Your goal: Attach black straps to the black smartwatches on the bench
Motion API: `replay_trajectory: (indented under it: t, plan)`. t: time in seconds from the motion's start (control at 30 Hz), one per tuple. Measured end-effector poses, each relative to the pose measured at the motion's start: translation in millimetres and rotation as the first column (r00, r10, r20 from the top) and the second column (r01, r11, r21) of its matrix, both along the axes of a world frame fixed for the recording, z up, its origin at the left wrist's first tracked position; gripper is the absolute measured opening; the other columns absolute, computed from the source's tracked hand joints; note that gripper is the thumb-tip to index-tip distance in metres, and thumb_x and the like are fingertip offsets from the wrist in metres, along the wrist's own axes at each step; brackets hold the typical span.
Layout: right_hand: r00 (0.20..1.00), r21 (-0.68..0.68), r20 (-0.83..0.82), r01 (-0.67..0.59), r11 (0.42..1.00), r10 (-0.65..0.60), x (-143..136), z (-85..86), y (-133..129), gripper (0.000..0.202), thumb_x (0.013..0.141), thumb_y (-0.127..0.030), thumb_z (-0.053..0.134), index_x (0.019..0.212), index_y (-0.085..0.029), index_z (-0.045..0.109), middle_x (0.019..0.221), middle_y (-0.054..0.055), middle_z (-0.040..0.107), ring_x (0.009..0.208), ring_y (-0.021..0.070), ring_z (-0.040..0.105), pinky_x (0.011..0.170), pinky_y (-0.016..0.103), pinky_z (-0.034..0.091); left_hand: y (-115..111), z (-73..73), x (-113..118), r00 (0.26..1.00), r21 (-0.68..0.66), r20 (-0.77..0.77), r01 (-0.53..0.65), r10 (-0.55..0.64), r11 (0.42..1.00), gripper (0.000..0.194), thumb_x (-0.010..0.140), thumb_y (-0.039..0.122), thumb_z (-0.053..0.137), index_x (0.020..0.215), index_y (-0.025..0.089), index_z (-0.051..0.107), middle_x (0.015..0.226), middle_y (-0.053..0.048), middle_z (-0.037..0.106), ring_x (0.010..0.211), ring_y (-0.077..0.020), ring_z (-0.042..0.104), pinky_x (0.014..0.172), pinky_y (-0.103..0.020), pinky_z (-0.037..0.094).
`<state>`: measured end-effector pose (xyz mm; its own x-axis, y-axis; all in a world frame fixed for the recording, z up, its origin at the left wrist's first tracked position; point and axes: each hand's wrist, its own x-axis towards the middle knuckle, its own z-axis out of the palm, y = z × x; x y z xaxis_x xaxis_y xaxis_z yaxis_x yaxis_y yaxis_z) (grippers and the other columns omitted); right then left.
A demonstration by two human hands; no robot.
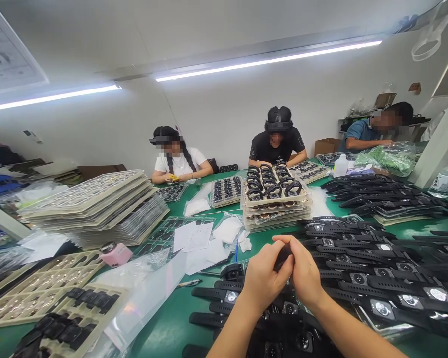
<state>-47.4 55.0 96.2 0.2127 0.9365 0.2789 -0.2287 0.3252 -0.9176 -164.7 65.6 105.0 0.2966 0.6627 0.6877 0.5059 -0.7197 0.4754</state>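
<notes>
My left hand [267, 273] and my right hand [306, 271] come together at the lower middle of the head view. Both are closed around a small black object [282, 256], mostly hidden by the fingers; what it is cannot be made out. Beneath and beside them lie rows of black smartwatches [359, 278] with straps, face down in clear trays. More black watches [231, 297] lie just left of my forearm.
Stacked trays of looped watches [276, 214] stand ahead, tall tray stacks [85, 199] at left. Papers [194, 236], a pink bottle [115, 253] and a pen [189, 283] lie on the green table [164, 328]. Several people sit across; a clear bottle [447, 180] stands at right.
</notes>
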Motion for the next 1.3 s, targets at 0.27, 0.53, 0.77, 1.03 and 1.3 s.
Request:
replay_trajectory:
  t: [0.27,0.53,0.77,1.03,1.3]
  plan:
    - [0.990,-0.015,0.001,0.140,0.990,-0.140,1,-2.3,-1,0.043,0.101,-0.049,0.043,0.093,-0.023,0.076,0.097,0.005,0.074,0.097,0.0242,0.065,0.089,0.034,0.051,3,6.8,-5,0.989,-0.147,-0.117,0.072,-0.089,0.987,0.022,0.094,0.028,0.061,0.113,0.022,0.070,0.086,-0.004,0.074,0.074,-0.0197,0.067,0.065,-0.028,0.051]
    - [0.989,-0.054,-0.055,0.131,0.990,-0.134,1,-12.9,5,0.045,0.102,-0.053,0.042,0.096,-0.023,0.074,0.088,0.003,0.066,0.083,0.0219,0.059,0.079,0.034,0.047,1,6.8,-3,0.992,-0.192,-0.107,0.042,-0.063,0.980,0.011,0.092,0.029,0.060,0.092,0.020,0.067,0.078,-0.004,0.069,0.069,-0.0194,0.062,0.062,-0.029,0.047]
    - [0.987,0.022,-0.161,-0.026,0.999,0.029,-3,-5.6,2,0.049,0.099,-0.064,0.053,0.131,-0.030,0.065,0.096,0.003,0.066,0.090,0.0214,0.063,0.084,0.034,0.054,-1,-0.6,6,0.945,-0.228,0.306,0.187,-0.113,0.956,0.023,0.098,0.031,0.060,0.118,0.022,0.068,0.111,-0.009,0.074,0.098,-0.0227,0.069,0.088,-0.035,0.054]
    - [0.993,-0.027,-0.057,-0.107,0.994,0.105,-11,-13.5,2,0.053,0.101,-0.060,0.055,0.143,-0.028,0.060,0.076,-0.004,0.048,0.056,0.0115,0.043,0.053,0.025,0.043,5,1.4,5,0.594,-0.365,0.799,0.360,0.090,0.859,0.031,0.100,0.055,0.055,0.110,0.026,0.057,0.076,0.007,0.051,0.045,-0.0049,0.039,0.043,-0.019,0.037]
    - [0.999,0.088,-0.032,0.007,0.996,-0.004,-7,-13.7,-2,0.032,0.102,-0.056,0.055,0.119,-0.028,0.059,0.075,-0.004,0.054,0.060,0.0140,0.051,0.053,0.025,0.046,-2,-5.0,13,0.572,-0.377,0.819,0.480,0.043,0.792,0.041,0.090,0.059,0.069,0.112,0.024,0.069,0.065,0.007,0.047,0.049,-0.0071,0.040,0.046,-0.020,0.035]
